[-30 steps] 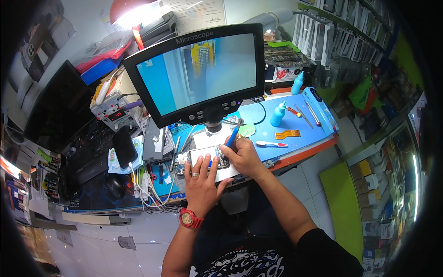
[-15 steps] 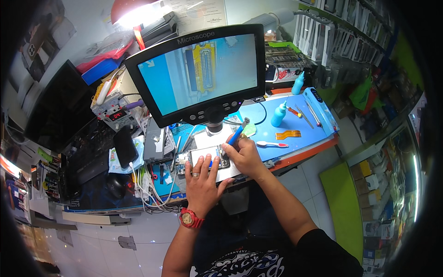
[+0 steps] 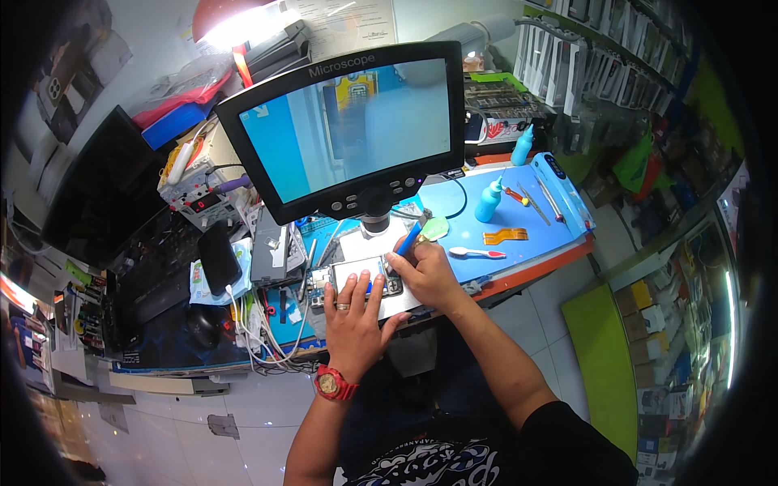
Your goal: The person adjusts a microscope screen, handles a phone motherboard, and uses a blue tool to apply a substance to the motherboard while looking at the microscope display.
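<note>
An opened phone (image 3: 395,285) with bare inner parts lies on a pale plate under the microscope. My left hand (image 3: 356,312), a red watch on its wrist, rests flat across it with fingers stretched out. Over the phone's right end, my right hand (image 3: 425,271) is closed around a blue pen-like tool (image 3: 409,238) held at a slant; its working tip is hidden by the fingers. Above the hands, the microscope screen (image 3: 365,121) displays a magnified yellow-edged connector, its lower part covered by a blurred pale shape.
On the blue mat to the right are a teal squeeze bottle (image 3: 489,202), an orange flex cable (image 3: 505,236), a red-and-white brush (image 3: 478,253), a screwdriver (image 3: 516,196) and tweezers. At left lie a dark phone (image 3: 220,257), tangled white cables and a mouse (image 3: 207,326).
My right hand and the blue tool have shifted slightly left. On the screen a blurred shape now covers much of the connector, which was in plain sight before. My left hand stays put.
</note>
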`<action>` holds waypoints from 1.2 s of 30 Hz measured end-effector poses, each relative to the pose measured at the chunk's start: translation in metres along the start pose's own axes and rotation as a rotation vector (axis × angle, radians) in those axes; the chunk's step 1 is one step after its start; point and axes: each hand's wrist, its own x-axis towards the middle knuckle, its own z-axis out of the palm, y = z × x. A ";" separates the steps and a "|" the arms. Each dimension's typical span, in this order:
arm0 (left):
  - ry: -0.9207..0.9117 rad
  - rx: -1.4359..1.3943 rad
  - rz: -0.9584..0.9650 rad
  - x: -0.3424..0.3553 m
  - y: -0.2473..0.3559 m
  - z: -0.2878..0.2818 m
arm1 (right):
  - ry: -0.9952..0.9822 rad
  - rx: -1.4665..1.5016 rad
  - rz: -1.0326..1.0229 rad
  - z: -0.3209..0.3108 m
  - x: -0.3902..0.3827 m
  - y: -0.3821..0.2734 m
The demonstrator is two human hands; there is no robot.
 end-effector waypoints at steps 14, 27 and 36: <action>0.042 -0.047 -0.030 0.004 0.000 -0.001 | -0.005 -0.024 0.043 0.001 0.000 -0.003; 0.109 -0.187 -0.091 0.018 -0.002 -0.003 | -0.002 0.007 0.044 0.000 0.001 -0.001; 0.102 -0.182 -0.095 0.018 -0.001 -0.002 | 0.018 0.027 0.016 0.001 0.001 0.003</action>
